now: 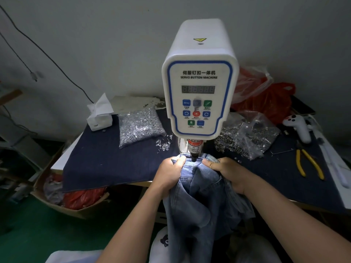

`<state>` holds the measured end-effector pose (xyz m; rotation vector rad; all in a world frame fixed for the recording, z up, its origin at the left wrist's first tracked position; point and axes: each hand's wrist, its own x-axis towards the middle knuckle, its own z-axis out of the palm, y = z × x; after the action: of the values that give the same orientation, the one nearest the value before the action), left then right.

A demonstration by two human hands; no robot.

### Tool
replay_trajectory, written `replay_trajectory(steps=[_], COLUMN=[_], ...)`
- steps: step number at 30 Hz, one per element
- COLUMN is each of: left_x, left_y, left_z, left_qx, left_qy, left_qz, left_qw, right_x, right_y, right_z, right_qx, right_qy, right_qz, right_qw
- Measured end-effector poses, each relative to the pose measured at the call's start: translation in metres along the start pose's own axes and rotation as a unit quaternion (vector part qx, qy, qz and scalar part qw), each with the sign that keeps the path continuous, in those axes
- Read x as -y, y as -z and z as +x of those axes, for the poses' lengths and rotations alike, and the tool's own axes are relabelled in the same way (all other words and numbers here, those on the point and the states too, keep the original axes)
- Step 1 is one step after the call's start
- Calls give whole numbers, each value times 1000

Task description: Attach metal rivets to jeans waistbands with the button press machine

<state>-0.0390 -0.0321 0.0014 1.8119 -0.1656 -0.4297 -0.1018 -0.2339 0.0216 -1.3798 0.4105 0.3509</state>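
Note:
A white servo button machine (199,88) stands at the middle of the table, its black punch (194,154) pointing down onto the waistband of blue jeans (201,190). My left hand (171,171) grips the waistband just left of the punch. My right hand (226,169) grips it just right of the punch, thumb on top. The jeans hang from the table edge down over my lap. A clear bag of silver rivets (140,126) lies left of the machine, with a few loose ones (164,144) beside it.
A second bag of dark metal parts (247,135) lies right of the machine. Yellow-handled pliers (309,164), a white controller (298,126) and red plastic bags (266,99) sit at right. A tissue box (99,114) sits far left; a cardboard box (62,190) stands below.

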Motion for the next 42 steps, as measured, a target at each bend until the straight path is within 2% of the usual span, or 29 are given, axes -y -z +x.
replay_trajectory(steps=[9,42], left_x=[8,11], left_y=[-1,2], left_z=[11,18], left_qx=[-17,23], left_qy=[27,22], left_qz=[-15,-1], left_qw=[999,1000], right_x=[1,-1], right_y=[-3,-8], right_z=[5,3], right_qx=[0,-23], right_qy=[-2,18], right_qz=[22,22], right_qw=[1000,999])
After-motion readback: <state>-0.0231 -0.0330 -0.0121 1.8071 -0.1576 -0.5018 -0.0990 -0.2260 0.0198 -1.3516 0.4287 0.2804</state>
